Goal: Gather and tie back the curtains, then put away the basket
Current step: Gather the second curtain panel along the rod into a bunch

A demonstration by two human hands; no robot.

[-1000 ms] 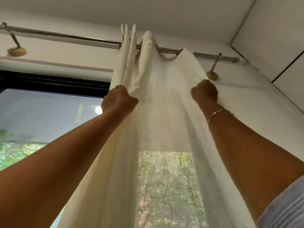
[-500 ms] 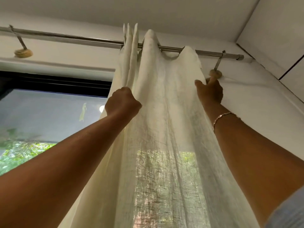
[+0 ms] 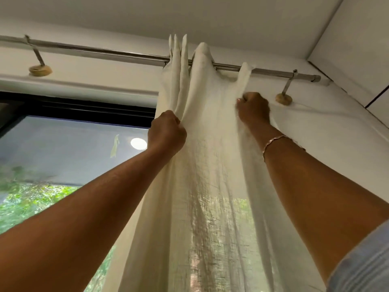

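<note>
At the far left, the metal rod (image 3: 105, 52) is sitting on a bracket (image 3: 39, 64) fixed to the wall above the window (image 3: 63, 157), and it is running bare until the curtain (image 3: 210, 165) begins, so most of the glass is already showing. The left hand (image 3: 167, 133) is closing as a fist on the curtain's left edge, just below the tight pleats bunched on the rod, probably to keep those finished folds from spreading out again. Between the two hands the cream cloth is hanging as a broad, looser panel, still looped over the rod in wider waves. The right hand (image 3: 253, 107), with a bracelet (image 3: 273, 142) on its wrist, is gripping the cloth's right edge in a fist beside the right bracket (image 3: 285, 95), likely placed there to draw or set the last folds. The hands are well apart, each clamped on curtain. No tie is around the cloth yet, and the basket is not in view.
</note>
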